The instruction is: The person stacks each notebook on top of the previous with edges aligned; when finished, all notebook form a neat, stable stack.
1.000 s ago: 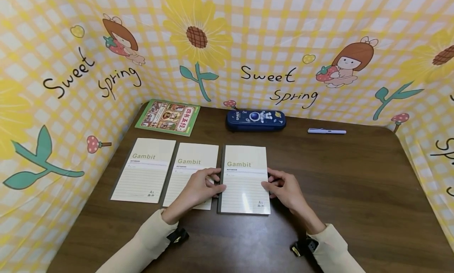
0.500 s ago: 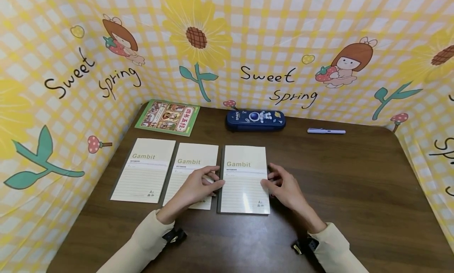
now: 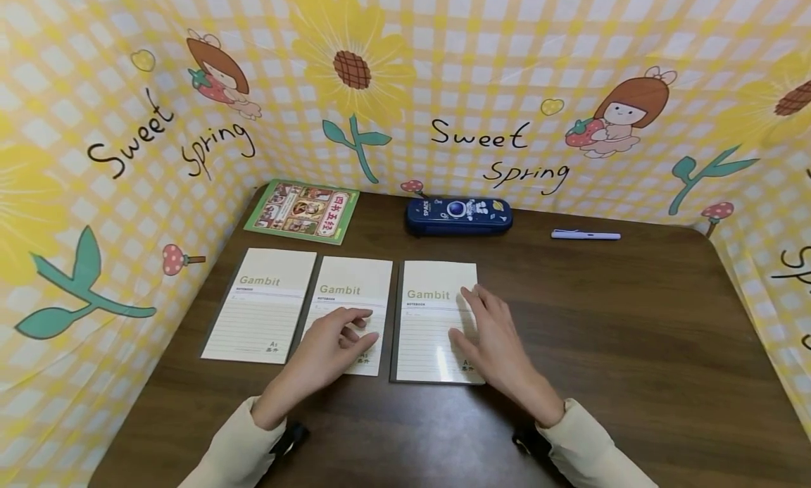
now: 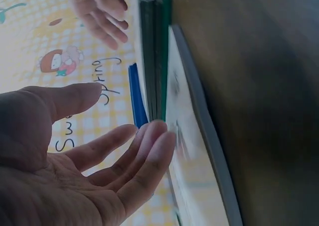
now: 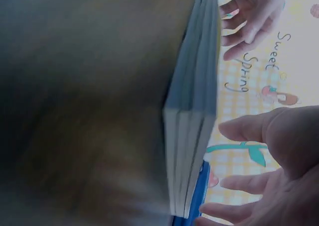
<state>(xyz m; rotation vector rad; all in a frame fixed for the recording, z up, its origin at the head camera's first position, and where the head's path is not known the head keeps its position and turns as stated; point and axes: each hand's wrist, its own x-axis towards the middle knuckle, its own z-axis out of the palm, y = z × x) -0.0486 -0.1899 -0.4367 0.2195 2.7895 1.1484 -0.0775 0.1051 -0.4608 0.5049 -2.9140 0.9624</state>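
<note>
A neat stack of several cream "Gambit" notebooks [image 3: 427, 340] lies at the middle of the table, its layered edges [image 5: 187, 131] showing in the right wrist view. My right hand [image 3: 497, 340] is over the stack's right side with fingers spread and loosely bent, holding nothing. Over the lower part of a middle notebook [image 3: 355, 273] is my left hand [image 3: 326, 343], its fingers relaxed and nothing in its grasp. In the left wrist view this hand's fingers [image 4: 149, 161] appear apart from the stack. Another matching notebook [image 3: 266, 319] lies at the left.
A green-bordered picture book [image 3: 304, 210] lies at the back left. Behind the stack sits a dark blue space-themed pencil case [image 3: 459, 217], with a pale lilac pen [image 3: 586, 234] farther right. Yellow checked cloth [image 3: 469, 65] surrounds the brown table [image 3: 621, 333] at its back and sides.
Both hands have come off the stack's sides. The left hand has drawn back left and towards me; the right has risen and shifted left over the top cover. The notebooks look unmoved.
</note>
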